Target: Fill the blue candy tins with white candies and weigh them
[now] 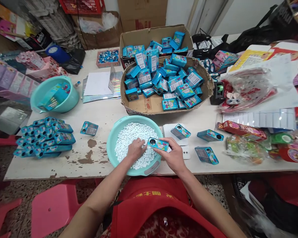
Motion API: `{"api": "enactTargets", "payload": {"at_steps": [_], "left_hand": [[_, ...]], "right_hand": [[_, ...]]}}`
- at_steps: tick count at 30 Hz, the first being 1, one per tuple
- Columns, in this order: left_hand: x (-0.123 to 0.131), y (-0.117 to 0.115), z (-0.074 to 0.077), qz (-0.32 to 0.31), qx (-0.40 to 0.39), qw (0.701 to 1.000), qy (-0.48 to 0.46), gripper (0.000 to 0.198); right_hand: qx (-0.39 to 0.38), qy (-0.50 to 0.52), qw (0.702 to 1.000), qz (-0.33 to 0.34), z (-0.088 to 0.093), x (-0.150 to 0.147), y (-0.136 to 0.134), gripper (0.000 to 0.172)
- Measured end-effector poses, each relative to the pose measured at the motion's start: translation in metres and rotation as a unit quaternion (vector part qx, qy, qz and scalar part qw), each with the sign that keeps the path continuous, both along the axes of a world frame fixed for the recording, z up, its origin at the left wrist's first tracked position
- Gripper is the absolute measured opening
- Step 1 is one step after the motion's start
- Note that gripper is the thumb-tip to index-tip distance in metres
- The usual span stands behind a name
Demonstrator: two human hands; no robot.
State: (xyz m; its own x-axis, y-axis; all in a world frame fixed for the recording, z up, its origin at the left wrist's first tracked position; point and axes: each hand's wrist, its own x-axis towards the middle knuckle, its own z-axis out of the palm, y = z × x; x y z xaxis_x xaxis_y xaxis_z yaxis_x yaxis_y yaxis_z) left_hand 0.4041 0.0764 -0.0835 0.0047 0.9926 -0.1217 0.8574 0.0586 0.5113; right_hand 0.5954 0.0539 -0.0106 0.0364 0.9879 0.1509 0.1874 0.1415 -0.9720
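Observation:
A turquoise basin (111, 140) full of small white candies (129, 132) stands at the table's front edge. My left hand (136, 148) reaches down into the candies with its fingers curled together on some of them. Over the basin's right side, my right hand (173, 153) grips a small blue candy box (159, 144), tilted so that its round dark opening faces up on the left. The left fingertips are close beside that opening. Just right of my right hand, another blue box (180, 131) rests on a white kitchen scale (167, 129).
Two blue boxes (210, 135) (207, 155) stand farther right, and one (89, 128) left of the basin. Many are stacked (44, 137) at far left. A cardboard carton (136, 105) behind holds more. A second turquoise basin (73, 99) sits back left; plastic-wrapped goods (248, 89) crowd the right.

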Motion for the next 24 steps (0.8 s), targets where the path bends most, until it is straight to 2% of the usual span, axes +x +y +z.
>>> {"api": "enactTargets", "payload": {"at_steps": [2, 4, 7, 11, 14, 16, 19, 24], "left_hand": [[-0.014, 0.0, 0.006, 0.121, -0.009, 0.983, -0.136, 0.011], [-0.021, 0.004, 0.016, 0.191, -0.012, 0.957, -0.218, 0.021], [-0.018, 0.008, 0.041, 0.233, -0.022, 0.908, -0.347, 0.032], [-0.002, 0.006, 0.08, 0.254, 0.005, 0.781, -0.57, 0.032], [0.011, 0.006, 0.095, 0.258, 0.069, 0.719, -0.642, 0.028], [0.016, 0.006, 0.098, 0.262, 0.104, 0.707, -0.649, 0.027], [0.019, 0.009, 0.1, 0.255, 0.133, 0.706, -0.647, 0.027], [0.022, 0.013, 0.103, 0.243, 0.131, 0.712, -0.646, 0.031]], "right_hand": [[-0.01, -0.006, 1.0, 0.004, -0.004, -0.006, 0.003, 0.032], [-0.012, -0.016, 1.0, 0.006, -0.008, -0.012, 0.004, 0.031], [-0.002, -0.04, 0.999, 0.015, -0.015, -0.021, 0.004, 0.03], [0.013, -0.083, 0.996, 0.041, -0.024, -0.037, 0.005, 0.028], [0.009, -0.113, 0.992, 0.058, -0.023, -0.05, 0.004, 0.027], [0.012, -0.124, 0.99, 0.063, -0.017, -0.054, 0.003, 0.026], [0.032, -0.14, 0.988, 0.052, -0.005, -0.054, 0.003, 0.026], [0.016, -0.151, 0.987, 0.052, 0.004, -0.049, 0.006, 0.024]]}}
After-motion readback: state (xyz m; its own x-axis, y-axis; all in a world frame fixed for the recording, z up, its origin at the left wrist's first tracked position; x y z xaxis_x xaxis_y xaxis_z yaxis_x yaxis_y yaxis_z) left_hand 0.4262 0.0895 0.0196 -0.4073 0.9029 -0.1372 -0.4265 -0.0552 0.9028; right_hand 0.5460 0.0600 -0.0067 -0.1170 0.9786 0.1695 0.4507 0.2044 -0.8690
